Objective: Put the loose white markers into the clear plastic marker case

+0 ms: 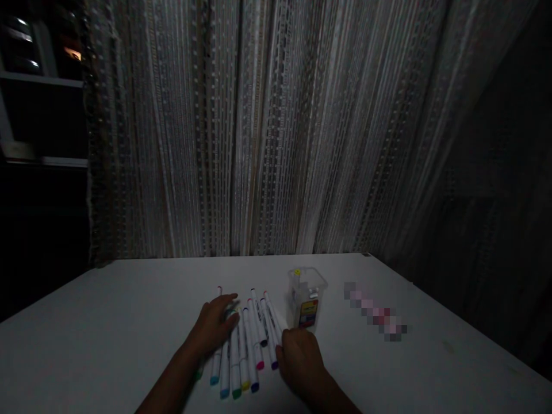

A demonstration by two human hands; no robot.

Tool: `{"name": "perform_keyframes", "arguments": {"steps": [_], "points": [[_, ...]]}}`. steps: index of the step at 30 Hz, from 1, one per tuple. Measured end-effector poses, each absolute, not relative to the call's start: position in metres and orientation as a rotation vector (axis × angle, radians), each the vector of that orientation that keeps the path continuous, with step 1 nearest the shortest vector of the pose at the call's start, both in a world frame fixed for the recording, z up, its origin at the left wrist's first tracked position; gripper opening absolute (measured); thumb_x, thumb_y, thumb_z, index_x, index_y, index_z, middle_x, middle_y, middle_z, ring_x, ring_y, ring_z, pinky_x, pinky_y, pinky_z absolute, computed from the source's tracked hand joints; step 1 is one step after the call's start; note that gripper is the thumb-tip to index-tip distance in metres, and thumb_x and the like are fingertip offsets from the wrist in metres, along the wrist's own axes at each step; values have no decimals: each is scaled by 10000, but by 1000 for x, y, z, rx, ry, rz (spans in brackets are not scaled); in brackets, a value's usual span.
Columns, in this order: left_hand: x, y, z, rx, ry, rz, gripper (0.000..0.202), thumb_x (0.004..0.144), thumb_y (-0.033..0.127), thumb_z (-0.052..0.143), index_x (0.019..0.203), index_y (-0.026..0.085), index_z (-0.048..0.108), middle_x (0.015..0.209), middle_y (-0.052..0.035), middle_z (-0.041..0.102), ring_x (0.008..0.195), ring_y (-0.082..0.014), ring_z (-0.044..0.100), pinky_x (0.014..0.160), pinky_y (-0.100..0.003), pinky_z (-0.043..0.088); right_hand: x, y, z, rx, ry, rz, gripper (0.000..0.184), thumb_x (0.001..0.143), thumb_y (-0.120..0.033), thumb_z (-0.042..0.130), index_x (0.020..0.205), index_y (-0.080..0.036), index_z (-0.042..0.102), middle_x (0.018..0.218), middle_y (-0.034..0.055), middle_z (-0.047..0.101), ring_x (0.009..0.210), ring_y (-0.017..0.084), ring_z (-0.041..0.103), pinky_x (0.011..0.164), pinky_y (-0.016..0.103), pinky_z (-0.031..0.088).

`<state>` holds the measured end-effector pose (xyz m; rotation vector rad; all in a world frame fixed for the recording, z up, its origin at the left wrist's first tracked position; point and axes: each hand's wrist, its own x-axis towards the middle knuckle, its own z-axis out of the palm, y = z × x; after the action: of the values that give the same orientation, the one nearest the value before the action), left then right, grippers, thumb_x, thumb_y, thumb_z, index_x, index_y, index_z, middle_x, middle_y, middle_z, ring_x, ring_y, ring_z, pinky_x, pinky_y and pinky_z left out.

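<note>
Several white markers (pixel 235 356) with coloured ends lie side by side on the white table (pixel 142 322). My left hand (pixel 213 323) rests over the left part of the row, its thumb and forefinger apart, touching the markers. At the right end of the row my right hand (pixel 301 357) is closed, its fingers bent. One marker (pixel 272 313) with a reddish tip runs into its fingertips, and its near end is hidden there. Just behind my right hand stands a clear plastic container (pixel 324 282) with a coloured label, and one yellow-tipped marker (pixel 297 277) upright inside.
A blurred-out pinkish strip (pixel 373 310) lies on the table to the right of the container. Behind the table's far edge hangs a patterned curtain (pixel 259 132). A dark window (pixel 43 115) is at the left. The room is dim.
</note>
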<state>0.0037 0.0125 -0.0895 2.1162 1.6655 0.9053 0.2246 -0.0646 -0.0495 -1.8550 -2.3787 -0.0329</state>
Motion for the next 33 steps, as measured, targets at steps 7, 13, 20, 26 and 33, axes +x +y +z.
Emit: {"name": "perform_keyframes", "arguments": {"steps": [7, 13, 20, 26, 33], "points": [[5, 15, -92, 2160, 1627, 907, 479, 743, 291, 518, 1200, 150, 513, 1252, -105, 540, 1167, -260, 471, 1017, -434, 301, 230, -64, -52, -1731, -2185, -111, 237, 807, -99, 385, 807, -99, 622, 746, 127, 662, 690, 233, 631, 602, 294, 419], [4, 13, -94, 2093, 1606, 1025, 461, 738, 280, 527, 1183, 161, 529, 1232, -108, 553, 1160, -276, 472, 1019, -469, 284, 274, -91, 1, -1069, -1816, -27, 198, 865, -253, 395, 794, -160, 556, 641, 35, 594, 523, 122, 546, 479, 210, 412], [60, -3, -68, 1859, 1232, 1204, 526, 713, 325, 606, 1206, 176, 499, 1256, -119, 523, 1189, -261, 450, 1026, -428, 301, 337, -94, 105, -914, -1353, -14, 173, 789, -353, 542, 779, -181, 530, 518, -41, 499, 433, 96, 470, 413, 196, 386], [142, -4, -37, 1694, 939, 1197, 857, 561, 328, 760, 1299, 176, 351, 1273, -129, 504, 1170, -270, 463, 982, -392, 346, 329, -35, 107, -1052, -1638, 25, 218, 784, -367, 487, 722, -163, 533, 566, -17, 501, 476, 103, 479, 444, 206, 374], [160, -3, -37, 1572, 825, 1247, 560, 600, 303, 733, 1081, 162, 483, 1049, -69, 637, 927, -204, 592, 802, -290, 453, 306, -13, 77, -1194, -1840, 15, 196, 789, -294, 430, 664, -176, 525, 561, -10, 519, 520, 114, 497, 486, 207, 343]]}}
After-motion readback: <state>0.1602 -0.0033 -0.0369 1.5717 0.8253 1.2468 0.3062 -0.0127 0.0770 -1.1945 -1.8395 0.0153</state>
